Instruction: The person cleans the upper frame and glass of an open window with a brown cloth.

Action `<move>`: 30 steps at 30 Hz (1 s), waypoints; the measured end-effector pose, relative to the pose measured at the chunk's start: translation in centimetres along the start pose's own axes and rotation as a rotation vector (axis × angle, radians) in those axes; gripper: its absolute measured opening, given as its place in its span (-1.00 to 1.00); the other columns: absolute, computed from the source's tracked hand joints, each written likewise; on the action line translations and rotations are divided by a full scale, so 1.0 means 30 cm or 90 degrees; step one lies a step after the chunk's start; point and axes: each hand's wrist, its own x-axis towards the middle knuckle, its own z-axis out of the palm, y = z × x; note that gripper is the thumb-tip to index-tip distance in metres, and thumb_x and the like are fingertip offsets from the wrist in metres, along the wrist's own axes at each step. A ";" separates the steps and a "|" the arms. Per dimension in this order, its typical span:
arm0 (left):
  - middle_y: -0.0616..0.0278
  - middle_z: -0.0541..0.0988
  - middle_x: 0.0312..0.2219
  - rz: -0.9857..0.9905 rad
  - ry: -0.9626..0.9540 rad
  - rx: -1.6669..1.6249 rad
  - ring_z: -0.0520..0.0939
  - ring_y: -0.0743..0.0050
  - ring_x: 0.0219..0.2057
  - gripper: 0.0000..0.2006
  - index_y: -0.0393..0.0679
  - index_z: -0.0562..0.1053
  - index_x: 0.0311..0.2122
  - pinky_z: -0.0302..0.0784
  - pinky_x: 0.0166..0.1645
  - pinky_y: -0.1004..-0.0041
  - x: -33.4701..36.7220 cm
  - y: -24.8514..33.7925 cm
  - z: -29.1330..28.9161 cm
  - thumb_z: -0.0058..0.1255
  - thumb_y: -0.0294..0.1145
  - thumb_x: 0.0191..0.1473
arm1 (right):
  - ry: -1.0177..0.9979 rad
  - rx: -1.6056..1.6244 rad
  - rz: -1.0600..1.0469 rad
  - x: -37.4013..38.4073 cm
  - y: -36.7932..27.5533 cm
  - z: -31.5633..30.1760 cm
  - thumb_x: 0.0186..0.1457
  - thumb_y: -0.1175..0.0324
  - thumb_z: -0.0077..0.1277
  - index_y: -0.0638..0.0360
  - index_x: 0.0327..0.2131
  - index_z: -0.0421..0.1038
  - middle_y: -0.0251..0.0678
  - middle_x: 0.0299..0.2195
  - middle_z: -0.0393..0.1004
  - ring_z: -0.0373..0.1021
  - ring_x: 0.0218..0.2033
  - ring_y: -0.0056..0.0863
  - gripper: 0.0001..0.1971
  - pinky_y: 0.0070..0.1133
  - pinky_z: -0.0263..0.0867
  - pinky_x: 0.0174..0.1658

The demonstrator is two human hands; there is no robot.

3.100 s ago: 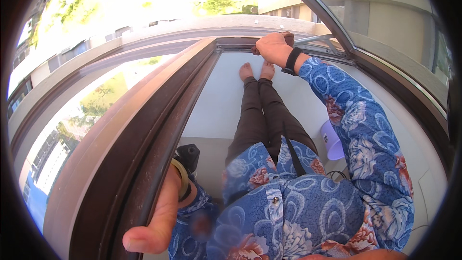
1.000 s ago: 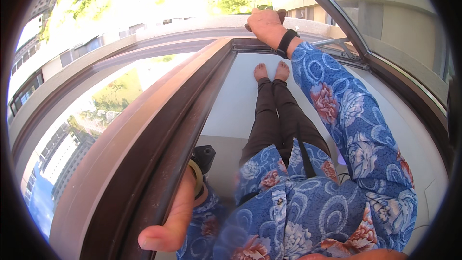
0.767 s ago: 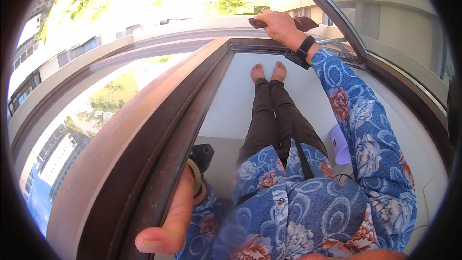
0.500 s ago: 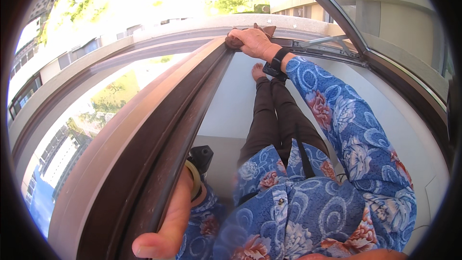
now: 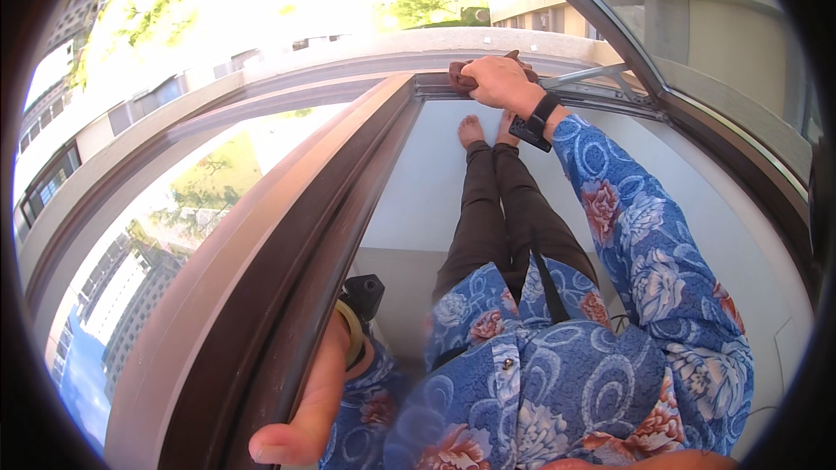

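Observation:
With my right hand [image 5: 503, 83] I press a bunched brown cloth [image 5: 460, 78] onto the dark bottom track of the window frame [image 5: 428, 84]. The fingers are closed over the cloth, and its corner sticks up behind them. My left hand [image 5: 309, 409] grips the edge of a brown window sash [image 5: 335, 235] at the lower left. Its thumb shows along the sash edge; the other fingers are hidden behind it. The sash slants from the lower left up to the track, close to the left of the cloth.
A metal stay arm [image 5: 588, 76] links the track to another open pane frame [image 5: 623, 26] at the upper right. Beyond the track runs a pale outer ledge [image 5: 435, 39], with buildings and trees outside. My bare feet [image 5: 471, 130] are on the white surface [image 5: 405, 200] below.
My right hand has slid right along the track with the cloth, away from the sash corner. The sash has shifted slightly right, my left hand still on it.

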 end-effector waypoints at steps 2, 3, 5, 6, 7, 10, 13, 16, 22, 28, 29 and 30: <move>0.02 0.22 0.02 -0.012 0.003 -0.013 0.50 0.21 -0.04 -0.40 0.04 0.01 0.20 0.63 -0.21 0.61 -0.018 0.007 0.004 0.02 -0.30 0.14 | -0.107 0.097 0.016 0.003 -0.020 -0.066 -0.10 0.28 0.09 0.19 -0.40 0.47 -0.20 -0.46 0.53 0.45 -0.38 -0.14 -0.80 -0.33 0.34 -0.26; 0.02 0.23 0.02 -0.023 0.004 -0.019 0.50 0.21 -0.05 -0.40 0.03 0.02 0.20 0.63 -0.21 0.62 -0.039 0.020 0.014 0.02 -0.30 0.14 | -0.140 0.133 -0.011 0.018 -0.007 -0.056 -0.08 0.27 0.09 0.18 -0.38 0.47 -0.20 -0.47 0.53 0.45 -0.38 -0.15 -0.79 -0.34 0.34 -0.25; 0.02 0.23 0.02 -0.016 0.001 -0.022 0.50 0.22 -0.05 -0.41 0.03 0.02 0.20 0.63 -0.21 0.62 -0.017 0.011 0.016 0.02 -0.30 0.14 | -0.202 0.231 -0.084 0.081 0.007 -0.050 -0.04 0.23 0.08 0.17 -0.34 0.48 -0.21 -0.48 0.53 0.45 -0.38 -0.16 -0.77 -0.35 0.35 -0.23; 0.02 0.23 0.02 -0.010 -0.001 -0.018 0.50 0.22 -0.05 -0.41 0.03 0.02 0.20 0.63 -0.21 0.62 -0.009 0.005 0.010 0.02 -0.30 0.14 | -0.231 0.208 -0.088 0.126 -0.012 -0.048 -0.01 0.21 0.08 0.14 -0.28 0.49 -0.20 -0.42 0.55 0.46 -0.31 -0.16 -0.74 -0.37 0.34 -0.18; 0.02 0.23 0.02 -0.008 -0.002 -0.017 0.50 0.23 -0.05 -0.41 0.03 0.02 0.20 0.63 -0.22 0.62 0.000 -0.004 0.003 0.02 -0.29 0.14 | -0.209 0.164 -0.085 0.157 -0.032 -0.039 -0.01 0.21 0.08 0.14 -0.29 0.49 -0.19 -0.40 0.55 0.45 -0.29 -0.15 -0.74 -0.36 0.34 -0.17; 0.02 0.24 0.01 -0.017 0.001 -0.023 0.51 0.23 -0.06 -0.42 0.02 0.03 0.19 0.62 -0.22 0.63 -0.008 -0.003 -0.003 0.02 -0.29 0.14 | -0.101 -0.004 -0.096 0.219 -0.049 0.011 -0.04 0.23 0.07 0.07 -0.33 0.52 -0.16 -0.35 0.55 0.46 -0.24 -0.16 -0.79 -0.36 0.34 -0.18; 0.02 0.24 0.01 -0.020 0.000 -0.029 0.51 0.24 -0.07 -0.42 0.01 0.03 0.19 0.62 -0.22 0.63 -0.018 -0.004 0.000 0.01 -0.29 0.14 | -0.039 -0.037 -0.091 0.233 -0.078 0.042 -0.05 0.24 0.06 0.03 -0.35 0.54 -0.15 -0.34 0.55 0.46 -0.23 -0.14 -0.81 -0.36 0.35 -0.18; 0.03 0.25 0.01 -0.017 -0.004 -0.036 0.52 0.25 -0.07 -0.43 0.01 0.03 0.19 0.62 -0.23 0.64 -0.012 0.000 -0.005 0.01 -0.28 0.14 | -0.037 -0.037 -0.057 0.222 -0.129 0.038 -0.05 0.28 0.03 0.02 -0.36 0.56 -0.16 -0.35 0.56 0.48 -0.25 -0.18 -0.82 -0.38 0.38 -0.22; 0.03 0.26 0.00 -0.031 0.008 -0.056 0.53 0.27 -0.09 -0.44 0.00 0.04 0.18 0.62 -0.24 0.64 -0.017 0.010 -0.009 0.00 -0.28 0.15 | 0.013 -0.144 -0.036 0.279 -0.120 0.070 -0.07 0.28 0.01 0.16 -0.43 0.57 -0.09 -0.41 0.56 0.51 -0.32 -0.17 -0.80 -0.36 0.42 -0.30; 0.04 0.27 -0.01 -0.036 0.015 -0.072 0.53 0.29 -0.10 -0.45 -0.02 0.05 0.18 0.62 -0.25 0.65 -0.020 0.015 -0.016 0.00 -0.27 0.15 | -0.103 -0.236 -0.037 0.312 -0.154 0.049 -0.01 0.36 0.01 0.10 -0.25 0.56 -0.21 -0.20 0.56 0.50 -0.15 -0.29 -0.77 -0.40 0.42 -0.21; 0.04 0.27 -0.01 -0.034 0.015 -0.073 0.54 0.29 -0.10 -0.45 -0.02 0.05 0.18 0.62 -0.25 0.65 -0.021 0.013 -0.017 0.00 -0.27 0.15 | -0.084 -0.227 -0.051 0.308 -0.150 0.051 -0.04 0.36 0.01 0.12 -0.31 0.57 -0.17 -0.26 0.56 0.50 -0.21 -0.25 -0.79 -0.38 0.42 -0.23; 0.04 0.27 -0.01 -0.037 0.015 -0.075 0.54 0.29 -0.10 -0.45 -0.02 0.06 0.17 0.62 -0.25 0.66 -0.020 0.014 -0.017 0.00 -0.26 0.15 | -0.063 -0.218 -0.066 0.301 -0.139 0.057 -0.06 0.36 0.02 0.15 -0.37 0.57 -0.13 -0.33 0.56 0.51 -0.26 -0.21 -0.81 -0.37 0.42 -0.26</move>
